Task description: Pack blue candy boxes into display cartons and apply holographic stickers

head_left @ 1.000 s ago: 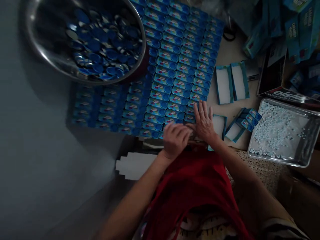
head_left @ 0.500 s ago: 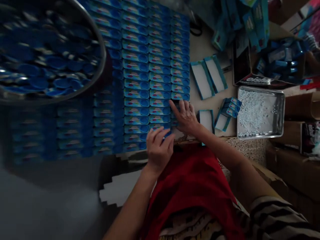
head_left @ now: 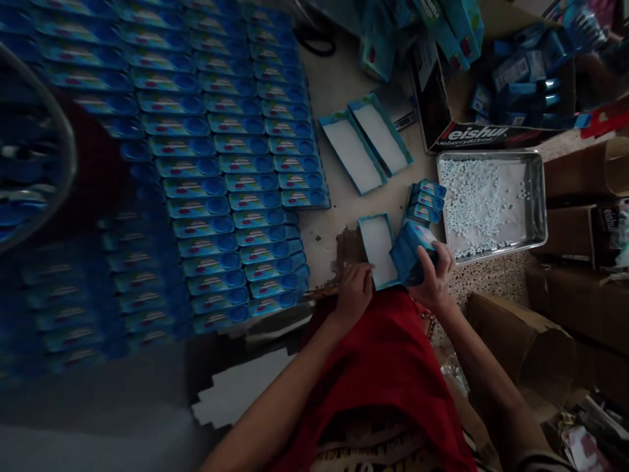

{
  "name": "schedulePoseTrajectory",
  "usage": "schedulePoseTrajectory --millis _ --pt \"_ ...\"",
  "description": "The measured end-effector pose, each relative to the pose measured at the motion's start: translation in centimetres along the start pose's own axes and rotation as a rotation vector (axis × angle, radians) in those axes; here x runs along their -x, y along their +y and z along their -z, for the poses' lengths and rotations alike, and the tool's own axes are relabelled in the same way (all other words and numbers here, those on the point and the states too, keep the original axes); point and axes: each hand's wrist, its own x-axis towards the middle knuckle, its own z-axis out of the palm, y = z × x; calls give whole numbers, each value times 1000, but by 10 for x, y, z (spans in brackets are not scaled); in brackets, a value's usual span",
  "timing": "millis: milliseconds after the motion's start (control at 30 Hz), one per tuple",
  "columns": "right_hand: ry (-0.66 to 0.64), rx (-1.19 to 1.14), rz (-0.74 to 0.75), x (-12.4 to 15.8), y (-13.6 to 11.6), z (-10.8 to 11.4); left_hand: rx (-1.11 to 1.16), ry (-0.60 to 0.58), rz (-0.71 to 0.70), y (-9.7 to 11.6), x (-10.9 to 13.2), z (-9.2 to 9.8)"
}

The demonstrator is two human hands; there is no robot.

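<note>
My right hand (head_left: 435, 275) is closed round a small stack of blue packets (head_left: 410, 252), held just above the table's near edge. My left hand (head_left: 352, 292) rests with curled fingers at the near-left corner of an open blue-rimmed box with a white inside (head_left: 377, 246); whether it grips the box I cannot tell. To the left, many rows of blue packets (head_left: 230, 183) cover the table. A few more packets (head_left: 425, 200) lie stacked beyond my right hand.
A metal tray of small white pellets (head_left: 538, 216) sits to the right. Two open white-lined boxes (head_left: 366, 141) lie behind. A dark carton (head_left: 466, 134) of blue packets stands at the back right. A metal bowl's rim (head_left: 69, 164) shows at far left. Cardboard boxes (head_left: 521, 341) stand on the floor.
Both hands left the rows of packets and moved right; my right hand now holds a stack of packets and my left is at the open box. The view swung right.
</note>
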Motion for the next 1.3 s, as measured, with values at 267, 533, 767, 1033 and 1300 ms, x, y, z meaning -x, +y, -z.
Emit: schedulePoseTrajectory --millis 267,533,767,1033,1300 --pt "-166 137 -30 42 47 -55 409 -245 -171 26 -40 -54" --pt "-457 69 -80 -13 55 -43 426 -286 -153 42 -59 -66" --pt "-563 131 -19 -17 70 -42 165 -215 -1 62 -74 -87" --pt "-544 -176 139 -144 -18 -71 -158 329 -74 16 -93 91" --pt "-485 -100 441 -202 -94 -186 -262 551 114 -11 -74 142"
